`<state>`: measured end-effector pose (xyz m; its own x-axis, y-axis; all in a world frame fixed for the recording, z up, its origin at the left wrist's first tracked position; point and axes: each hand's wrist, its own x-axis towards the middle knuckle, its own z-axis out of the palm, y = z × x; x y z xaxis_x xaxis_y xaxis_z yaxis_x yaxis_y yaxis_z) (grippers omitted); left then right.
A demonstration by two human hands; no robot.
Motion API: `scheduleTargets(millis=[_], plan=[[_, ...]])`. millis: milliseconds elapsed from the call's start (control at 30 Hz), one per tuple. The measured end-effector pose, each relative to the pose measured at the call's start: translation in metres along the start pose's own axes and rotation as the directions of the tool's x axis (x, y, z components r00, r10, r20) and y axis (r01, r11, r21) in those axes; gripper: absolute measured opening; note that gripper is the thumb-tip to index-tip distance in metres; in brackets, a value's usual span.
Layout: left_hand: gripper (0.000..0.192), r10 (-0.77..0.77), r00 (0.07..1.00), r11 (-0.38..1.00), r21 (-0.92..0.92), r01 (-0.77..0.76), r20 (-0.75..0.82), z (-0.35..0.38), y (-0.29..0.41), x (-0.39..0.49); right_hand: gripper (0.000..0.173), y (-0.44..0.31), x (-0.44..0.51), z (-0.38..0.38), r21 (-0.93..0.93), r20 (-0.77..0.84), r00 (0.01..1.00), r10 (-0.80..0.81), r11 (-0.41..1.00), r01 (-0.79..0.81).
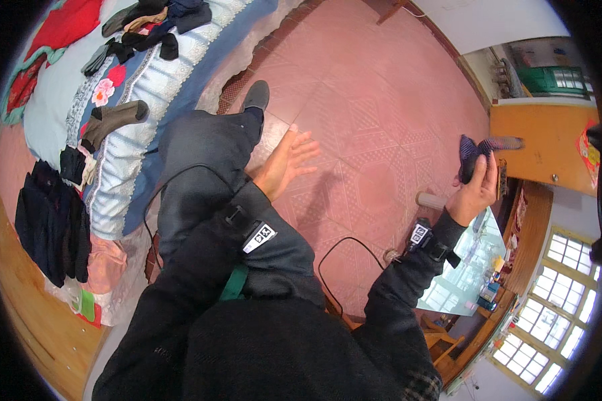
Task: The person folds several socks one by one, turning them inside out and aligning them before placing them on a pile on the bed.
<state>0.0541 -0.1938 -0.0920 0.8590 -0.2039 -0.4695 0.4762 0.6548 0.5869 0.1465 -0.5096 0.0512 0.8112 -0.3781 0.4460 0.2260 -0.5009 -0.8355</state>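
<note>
My right hand (476, 185) is raised to the right and grips a dark purple striped sock (469, 150), part of which sticks out past the fingers. Over my lap's far edge, my left hand (287, 160) is held out with its fingers spread and nothing in it. To the left lies a bed cover (180, 75) with blue, white and lace bands. On it rests a brown sock (118, 120) with a dark toe. Further up the bed is a pile of dark and grey socks (150, 30).
Folded dark clothes (52, 220) lie at the bed's near left, beside a wooden board (40, 311). Pink patterned floor tiles (361, 100) stretch ahead. A glass-topped table (466, 275) stands right, near an orange cabinet door (542, 145). Black cables (353, 239) run from both wrists.
</note>
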Motion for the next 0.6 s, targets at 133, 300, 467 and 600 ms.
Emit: scheduleTargets(millis=[133,300,467,600], plan=[[0.087,-0.024,0.999,0.998,-0.056,0.026,0.024,0.004,0.008,-0.002,0.018,0.019,-0.132,0.069,-0.231,0.902,0.421,-0.097,0.716,0.659],[0.077,0.048,0.999,0.999,0.021,-0.049,0.025,0.003,0.011,-0.015,0.02,0.071,-0.202,0.07,-0.382,0.78,0.429,0.457,0.889,-0.253],[0.066,0.077,0.997,0.943,0.322,-0.079,0.02,0.014,0.014,-0.022,0.025,0.029,-0.137,0.074,-0.073,0.716,0.607,0.345,0.901,-0.427],[0.048,0.169,0.984,0.926,0.333,-0.177,0.053,0.016,0.025,-0.032,0.027,-0.029,-0.165,0.101,0.013,0.82,0.547,0.167,0.951,-0.31]])
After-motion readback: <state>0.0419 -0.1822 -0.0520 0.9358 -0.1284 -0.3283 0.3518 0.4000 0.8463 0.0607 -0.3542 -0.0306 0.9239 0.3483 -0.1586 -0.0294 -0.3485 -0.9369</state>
